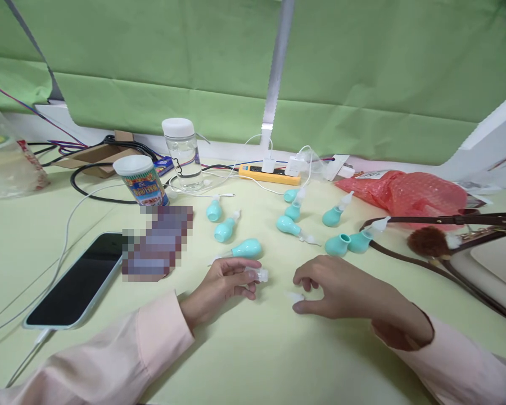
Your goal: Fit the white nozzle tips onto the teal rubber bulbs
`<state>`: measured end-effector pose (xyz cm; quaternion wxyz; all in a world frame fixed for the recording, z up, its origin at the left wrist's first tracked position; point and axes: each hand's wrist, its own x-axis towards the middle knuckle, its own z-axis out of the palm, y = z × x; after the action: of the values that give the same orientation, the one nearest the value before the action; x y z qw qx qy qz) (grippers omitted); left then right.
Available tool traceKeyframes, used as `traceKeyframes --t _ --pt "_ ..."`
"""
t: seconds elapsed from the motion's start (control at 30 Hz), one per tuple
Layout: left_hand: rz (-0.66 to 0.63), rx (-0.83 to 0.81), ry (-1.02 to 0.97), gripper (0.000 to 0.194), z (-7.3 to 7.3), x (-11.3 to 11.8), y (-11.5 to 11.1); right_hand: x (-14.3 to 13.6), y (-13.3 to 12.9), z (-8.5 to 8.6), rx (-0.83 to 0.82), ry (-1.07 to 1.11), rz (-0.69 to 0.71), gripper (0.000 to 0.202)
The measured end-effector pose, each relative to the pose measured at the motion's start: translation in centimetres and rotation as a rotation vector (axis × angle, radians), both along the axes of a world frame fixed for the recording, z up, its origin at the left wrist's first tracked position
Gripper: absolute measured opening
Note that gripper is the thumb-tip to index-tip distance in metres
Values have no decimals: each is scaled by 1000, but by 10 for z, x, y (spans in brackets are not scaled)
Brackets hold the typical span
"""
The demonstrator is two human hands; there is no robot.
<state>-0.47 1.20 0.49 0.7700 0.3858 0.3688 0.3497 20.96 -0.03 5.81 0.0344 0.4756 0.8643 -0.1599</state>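
Observation:
My left hand [231,279] is closed, its fingers and thumb around a small clear plastic connector [260,274]. My right hand [341,287] is over the table with thumb and fingers apart. Beside its thumb is a small whitish translucent tip [296,297]; whether the thumb touches it I cannot tell. A teal bulb nasal aspirator [247,248] lies just beyond my left hand. Past my right hand is an uncapped teal bulb [338,244], its round opening showing, with a tipped aspirator [360,241] against it. Several more teal aspirators [288,225] are spread farther back.
A phone [78,284] on a charging cable lies at left, near a blurred-out item [158,244]. Behind are a paper tub [141,180], a water bottle [182,154] and an orange power strip [270,174]. Red bubble wrap [421,194] and a strapped bag [497,259] are at right.

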Motion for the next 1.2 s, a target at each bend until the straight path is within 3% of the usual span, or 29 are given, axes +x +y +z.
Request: traceKeyframes --t 0.2,0.4,0.53,0.7,0.8,0.93,1.03,1.2 --pt "-59 -5 -63 18 -1 0 1 25 0 3 167 -79 29 31" --pt "-103 -10 -110 12 -1 1 0 55 19 19 512 -328 -256 35" --pt "-94 49 -63 15 0 2 -1 60 31 14 431 -439 -389 32" --pt "-83 67 -14 19 0 2 -1 61 39 10 282 -453 -362 9" --pt "-88 73 -17 26 1 2 -1 58 35 19 280 -365 -316 9" --pt "-88 81 -37 25 1 2 -1 39 24 25 266 -24 -163 11" --pt "-61 80 -41 27 1 2 -2 17 18 10 249 247 -47 14" --pt "-15 60 -16 32 0 3 -2 -9 19 -30 177 453 -88 20"
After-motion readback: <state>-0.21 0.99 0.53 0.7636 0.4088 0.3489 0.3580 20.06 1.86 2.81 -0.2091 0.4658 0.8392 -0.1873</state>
